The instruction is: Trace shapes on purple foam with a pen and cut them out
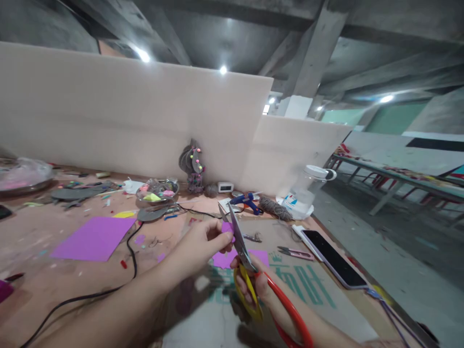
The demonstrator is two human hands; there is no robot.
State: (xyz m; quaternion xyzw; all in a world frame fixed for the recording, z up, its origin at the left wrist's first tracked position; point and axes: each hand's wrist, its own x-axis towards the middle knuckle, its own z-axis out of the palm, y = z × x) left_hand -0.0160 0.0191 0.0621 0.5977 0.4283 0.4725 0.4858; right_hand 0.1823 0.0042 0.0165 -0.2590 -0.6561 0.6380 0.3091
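Pinching small purple piece (227, 227) in left grip (212, 237), clamped between thumb and fingers, raised above printed sheet (282, 237) with green lettering. Holding red-and-yellow scissors (240, 246) in right grip (260, 279), clamped on handles, fingers in yellow loop. Pointing scissors up and forward, blades slightly parted, right at the purple piece; cannot tell if biting into it. Showing purple offcut (261, 257) just behind, flat on the printed sheet. At left on surface (72, 278), showing big purple square (94, 238) near black cord (132, 251). Beyond scissors, showing blue glue gun (248, 202) beside grey yarn (275, 208). Right, showing pink-handled snips (295, 253), then dark-screened phone (335, 258) near surface edge.
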